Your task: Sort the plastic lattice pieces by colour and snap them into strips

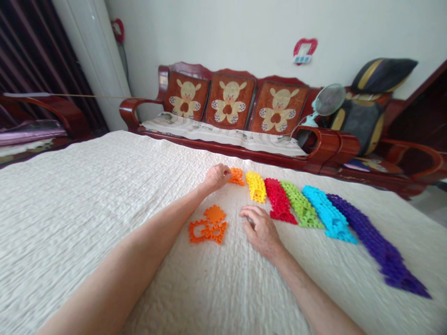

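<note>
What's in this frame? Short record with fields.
left hand: beside orange strip
right hand: resting on quilt, nearest loose orange pieces
row, from orange: yellow strip, red strip, green strip, blue strip, purple strip
behind: wooden sofa
</note>
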`<state>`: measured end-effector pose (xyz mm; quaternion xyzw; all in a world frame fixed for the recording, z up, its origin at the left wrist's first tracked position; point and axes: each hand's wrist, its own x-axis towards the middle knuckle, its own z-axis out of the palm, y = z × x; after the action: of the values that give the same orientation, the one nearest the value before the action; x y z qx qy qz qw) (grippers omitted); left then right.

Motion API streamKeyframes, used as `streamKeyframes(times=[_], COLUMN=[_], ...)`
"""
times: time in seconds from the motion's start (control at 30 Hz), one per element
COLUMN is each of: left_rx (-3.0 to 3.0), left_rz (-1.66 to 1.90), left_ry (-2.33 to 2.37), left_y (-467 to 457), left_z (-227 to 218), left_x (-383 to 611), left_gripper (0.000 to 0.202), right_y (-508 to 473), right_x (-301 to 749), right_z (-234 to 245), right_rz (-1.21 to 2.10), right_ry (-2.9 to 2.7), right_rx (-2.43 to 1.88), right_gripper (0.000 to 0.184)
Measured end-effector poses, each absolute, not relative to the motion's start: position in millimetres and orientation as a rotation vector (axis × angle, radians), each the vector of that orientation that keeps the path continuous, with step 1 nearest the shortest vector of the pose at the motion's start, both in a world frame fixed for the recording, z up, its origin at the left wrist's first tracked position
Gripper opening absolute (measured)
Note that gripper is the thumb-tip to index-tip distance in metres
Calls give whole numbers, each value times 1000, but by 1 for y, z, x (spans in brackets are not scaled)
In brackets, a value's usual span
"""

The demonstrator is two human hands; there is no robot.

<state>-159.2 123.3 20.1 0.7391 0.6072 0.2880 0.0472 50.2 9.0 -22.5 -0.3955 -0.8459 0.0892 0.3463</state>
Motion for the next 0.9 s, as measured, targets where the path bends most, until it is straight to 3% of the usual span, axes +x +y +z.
streamKeyframes(times=[0.23,0.5,0.63,0.9], left_rx=[2318,2356,2327,2337], left_rz=[169,-189,-205,-155], left_ry=[1490,1351,1323,1409], left_y=[91,71,64,50], left_z=[57,69,66,71], left_x=[-173,-172,-188,-184], left_gripper=[24,41,48,40], right_y=[9,9,8,8], right_x=[50,49,49,49], right_z=[-24,-23,-22,-20], right_rz=[257,265,275,283], right_ry=[-2186,-2171,-2174,-2176], right_rx=[-1022,-1013,-1013,-1015], right_gripper=[25,25,26,25])
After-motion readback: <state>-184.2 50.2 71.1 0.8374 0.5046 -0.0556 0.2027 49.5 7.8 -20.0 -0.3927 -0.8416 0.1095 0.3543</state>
